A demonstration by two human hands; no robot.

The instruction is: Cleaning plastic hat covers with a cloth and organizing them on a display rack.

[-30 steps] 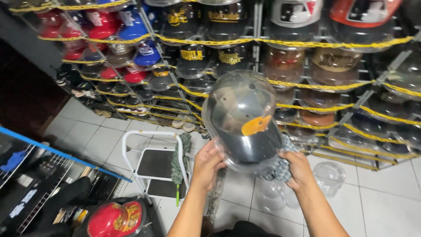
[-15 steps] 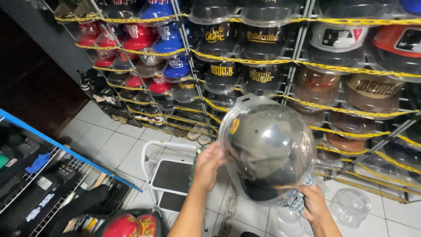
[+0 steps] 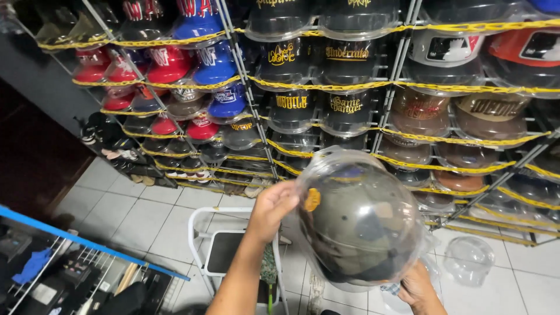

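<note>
I hold a clear plastic cap case [image 3: 359, 219] in front of me, with a dark olive cap carrying a small orange emblem [image 3: 312, 199] inside it. My left hand [image 3: 273, 210] grips the case's left edge next to the emblem. My right hand [image 3: 417, 286] supports the case from below at its lower right, partly hidden behind it. The case is turned with its domed side toward me.
Wire racks [image 3: 373, 93] edged with yellow strips fill the wall ahead, packed with caps in clear cases. A white step stool [image 3: 224, 256] stands on the tiled floor below. An empty clear case [image 3: 469, 259] lies on the floor at right. A blue-edged rack [image 3: 87, 245] sits lower left.
The case has been turned and tilted in my hands, and the orange emblem moved from the front to its left side. My view has shifted up and closer to the racks.
</note>
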